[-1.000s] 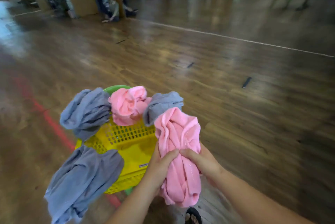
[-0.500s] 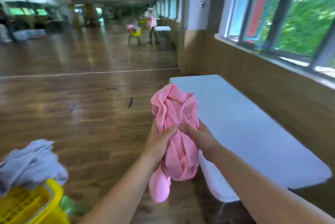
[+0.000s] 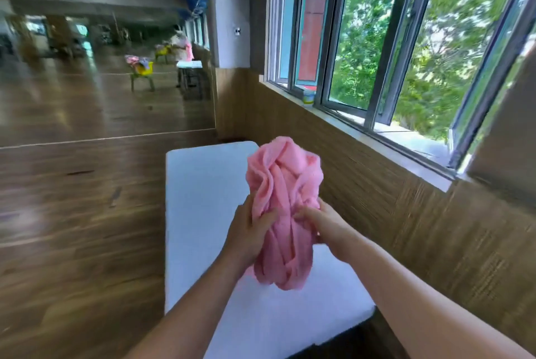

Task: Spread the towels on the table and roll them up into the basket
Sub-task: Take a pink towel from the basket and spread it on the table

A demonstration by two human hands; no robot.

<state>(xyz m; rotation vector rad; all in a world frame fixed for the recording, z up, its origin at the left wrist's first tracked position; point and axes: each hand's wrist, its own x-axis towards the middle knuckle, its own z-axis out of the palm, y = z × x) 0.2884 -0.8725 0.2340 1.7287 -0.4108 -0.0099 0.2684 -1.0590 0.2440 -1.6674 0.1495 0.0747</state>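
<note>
Pink towel [image 3: 283, 202] bunched and twisted, held in the air above the white tabletop [image 3: 200, 190], not touching it. Left hand [image 3: 249, 232] and right hand [image 3: 326, 223] gripping its middle from either side, fingers [image 3: 303, 216] curled into the cloth. Step in hand, by the look: bringing one towel over for spreading. Next move likely calls for finding two corners, shaking loose, laying flat. Panelled wall [image 3: 406, 213] close along one edge of the tabletop, wood floor [image 3: 72, 213] on the other side. Basket not in view.
</note>
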